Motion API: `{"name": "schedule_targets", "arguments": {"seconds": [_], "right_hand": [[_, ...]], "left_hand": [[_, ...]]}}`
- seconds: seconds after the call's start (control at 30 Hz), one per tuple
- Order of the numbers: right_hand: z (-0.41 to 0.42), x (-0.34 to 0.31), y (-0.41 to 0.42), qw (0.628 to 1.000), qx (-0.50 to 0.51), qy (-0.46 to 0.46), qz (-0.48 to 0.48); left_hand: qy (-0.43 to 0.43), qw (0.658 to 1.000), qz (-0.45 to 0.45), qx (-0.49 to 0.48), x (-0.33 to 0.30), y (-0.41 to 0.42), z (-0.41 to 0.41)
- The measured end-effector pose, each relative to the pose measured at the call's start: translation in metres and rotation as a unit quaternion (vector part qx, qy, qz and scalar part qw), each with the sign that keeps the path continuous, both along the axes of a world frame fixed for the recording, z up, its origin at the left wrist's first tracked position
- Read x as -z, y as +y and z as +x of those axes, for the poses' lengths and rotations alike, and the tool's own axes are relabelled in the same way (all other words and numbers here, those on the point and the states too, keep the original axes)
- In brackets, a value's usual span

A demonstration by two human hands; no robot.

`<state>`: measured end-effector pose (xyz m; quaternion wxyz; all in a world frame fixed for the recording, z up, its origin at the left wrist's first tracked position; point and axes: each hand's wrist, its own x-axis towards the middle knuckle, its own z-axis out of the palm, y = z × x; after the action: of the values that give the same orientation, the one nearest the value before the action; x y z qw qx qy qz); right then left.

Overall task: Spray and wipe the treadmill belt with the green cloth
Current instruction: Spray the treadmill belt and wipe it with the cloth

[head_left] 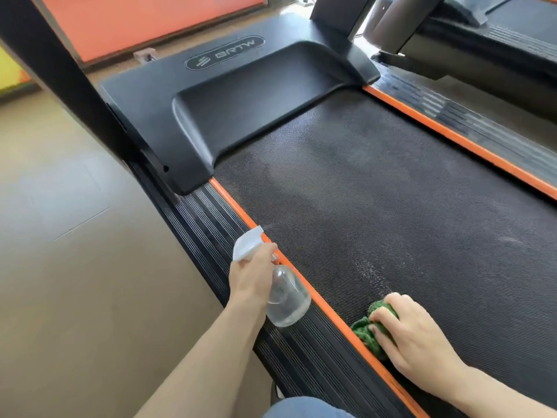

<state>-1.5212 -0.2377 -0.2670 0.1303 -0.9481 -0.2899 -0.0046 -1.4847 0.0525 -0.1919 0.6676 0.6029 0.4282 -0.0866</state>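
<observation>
The spray bottle (281,292) is held tilted over the ribbed side rail (208,218), its long axis running from the clear round body near the person up to the white trigger head (245,244), whose nozzle points up and right toward the treadmill belt (391,191). The left hand (250,276) is wrapped round the bottle's neck, forearm reaching in from the lower left. The right hand (413,333) lies palm down on the belt at its left edge, fingers curled over the bunched green cloth (369,330), pressing it against the belt beside the orange strip (301,282). The belt runs lengthwise away toward the black motor cover (211,95), with faint pale smears on its surface.
</observation>
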Motion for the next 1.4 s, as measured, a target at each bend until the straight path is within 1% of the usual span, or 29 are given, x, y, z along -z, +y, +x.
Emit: {"name": "schedule_targets", "arguments": {"seconds": [0.07, 0.13, 0.2, 0.23, 0.33, 0.43, 0.53, 0.6, 0.63, 0.77, 0.8, 0.87, 0.93, 0.97, 1.0, 1.07, 1.13, 1.2, 1.3, 1.4], "right_hand": [[0.005, -0.001, 0.003, 0.999, -0.028, -0.023, -0.009], [0.022, 0.000, 0.014, 0.995, -0.091, -0.047, -0.018], [0.050, 0.004, 0.040, 0.989, -0.135, -0.062, -0.016], [0.069, 0.008, 0.061, 0.988, -0.141, -0.067, -0.009], [0.131, 0.018, 0.134, 0.988, -0.120, -0.092, 0.017], [0.182, 0.022, 0.196, 0.992, -0.060, -0.111, 0.032], [0.201, 0.017, 0.225, 0.994, -0.017, -0.109, 0.025], [0.190, 0.012, 0.212, 0.994, -0.030, -0.099, 0.017], [0.176, 0.012, 0.194, 0.995, -0.053, -0.084, 0.014], [0.094, 0.010, 0.085, 0.991, -0.129, -0.031, 0.004], [0.079, 0.008, 0.065, 0.990, -0.141, -0.027, 0.000], [0.073, 0.006, 0.046, 0.983, -0.175, -0.046, -0.019], [0.092, 0.004, 0.059, 0.969, -0.237, -0.063, -0.031], [0.107, 0.005, 0.073, 0.964, -0.255, -0.076, -0.027], [0.125, 0.008, 0.094, 0.963, -0.253, -0.091, -0.017], [0.166, 0.017, 0.147, 0.975, -0.190, -0.114, 0.009], [0.201, 0.021, 0.205, 0.986, -0.114, -0.115, 0.025], [0.222, 0.017, 0.243, 0.991, -0.071, -0.107, 0.028], [0.215, 0.010, 0.240, 0.991, -0.080, -0.104, 0.013], [0.170, 0.009, 0.183, 0.989, -0.133, -0.067, 0.009]], "left_hand": [[-0.006, 1.000, 0.008, 0.004, -0.003, 0.011, 0.003], [-0.025, 1.000, 0.009, -0.006, -0.002, 0.027, 0.007], [-0.052, 0.999, -0.003, -0.005, 0.002, 0.039, 0.010], [-0.058, 0.998, -0.016, -0.008, 0.005, 0.042, 0.011], [-0.059, 0.996, -0.068, -0.017, 0.015, 0.042, 0.014], [-0.056, 0.997, -0.042, -0.016, 0.019, 0.041, 0.018], [-0.058, 0.998, -0.034, -0.019, 0.017, 0.044, 0.016], [-0.061, 0.997, -0.043, -0.021, 0.016, 0.043, 0.014], [-0.064, 0.996, -0.052, -0.022, 0.015, 0.043, 0.013], [-0.064, 0.993, -0.094, -0.024, 0.011, 0.046, 0.011], [-0.059, 0.994, -0.093, -0.020, 0.010, 0.046, 0.010], [-0.053, 0.995, -0.083, -0.012, 0.009, 0.045, 0.010], [-0.052, 0.995, -0.080, -0.014, 0.010, 0.045, 0.011], [-0.050, 0.996, -0.076, -0.013, 0.010, 0.045, 0.012], [-0.048, 0.996, -0.069, -0.015, 0.011, 0.045, 0.012], [-0.040, 0.997, -0.061, -0.019, 0.013, 0.045, 0.013], [-0.032, 0.998, -0.057, -0.017, 0.012, 0.044, 0.014], [-0.027, 0.998, -0.055, -0.020, 0.013, 0.044, 0.013], [-0.024, 0.998, -0.055, -0.015, 0.011, 0.044, 0.014], [-0.022, 0.998, -0.059, -0.005, 0.013, 0.046, 0.012]]}}
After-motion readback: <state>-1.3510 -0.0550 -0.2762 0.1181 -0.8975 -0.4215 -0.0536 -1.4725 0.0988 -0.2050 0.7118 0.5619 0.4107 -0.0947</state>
